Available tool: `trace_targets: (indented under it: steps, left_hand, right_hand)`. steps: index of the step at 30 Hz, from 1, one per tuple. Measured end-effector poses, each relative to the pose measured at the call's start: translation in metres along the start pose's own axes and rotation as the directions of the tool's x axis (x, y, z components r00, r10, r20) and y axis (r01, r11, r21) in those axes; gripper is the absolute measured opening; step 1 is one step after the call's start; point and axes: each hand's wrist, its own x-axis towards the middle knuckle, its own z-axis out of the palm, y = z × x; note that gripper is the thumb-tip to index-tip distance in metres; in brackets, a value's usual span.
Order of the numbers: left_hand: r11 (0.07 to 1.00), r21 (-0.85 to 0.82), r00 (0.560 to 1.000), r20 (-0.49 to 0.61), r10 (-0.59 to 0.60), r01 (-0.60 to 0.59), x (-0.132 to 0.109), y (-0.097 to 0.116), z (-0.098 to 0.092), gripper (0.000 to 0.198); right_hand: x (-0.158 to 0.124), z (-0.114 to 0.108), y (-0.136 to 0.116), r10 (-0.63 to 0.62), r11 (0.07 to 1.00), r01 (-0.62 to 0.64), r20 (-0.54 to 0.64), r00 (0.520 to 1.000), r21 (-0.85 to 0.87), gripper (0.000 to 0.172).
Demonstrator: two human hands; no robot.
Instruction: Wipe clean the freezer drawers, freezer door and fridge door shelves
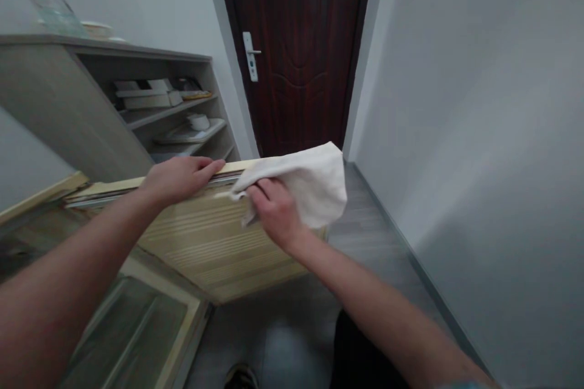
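A yellowed, cream fridge door (219,243) with a ribbed inner panel stands swung out in front of me. My left hand (177,179) grips its top edge, thumb lying along the rim and the other fingers partly hidden. A white cloth (314,185) is bunched in my right hand (276,209), pressed against the top of the door near its free end. The cloth drapes over that corner and hides part of the edge. At lower left the open fridge body (194,316) shows a glassy panel inside a cream frame.
A grey shelf unit (104,109) at left holds boxes and a white roll (199,122); a clear plastic bottle (48,3) stands on top. Ahead is a closed dark red door (305,42). A white wall (493,103) runs along the right, above grey flooring (378,231).
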Motion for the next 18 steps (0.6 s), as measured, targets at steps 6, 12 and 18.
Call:
trace_targets:
  steps: [6, 12, 18]
  left_hand:
    - [0.993, -0.113, 0.99, 0.144, 0.0, 0.016, 0.008, -0.004, -0.007, 0.063]
    - [0.983, -0.185, 0.988, 0.153, 0.011, 0.017, 0.018, -0.009, -0.004, 0.058]
    - [0.987, -0.151, 0.995, 0.081, 0.063, -0.05, 0.026, -0.015, 0.003, 0.065]
  right_hand:
    - [0.051, 0.034, -0.07, -0.285, 0.955, 0.26, 0.199, 0.938, 0.145, 0.027]
    - [0.02, -0.009, 0.018, -0.261, 0.963, 0.246, 0.151, 0.953, 0.114, 0.033]
    - [0.015, -0.004, 0.035, -0.387, 0.921, 0.374, 0.17, 0.906, 0.107, 0.036]
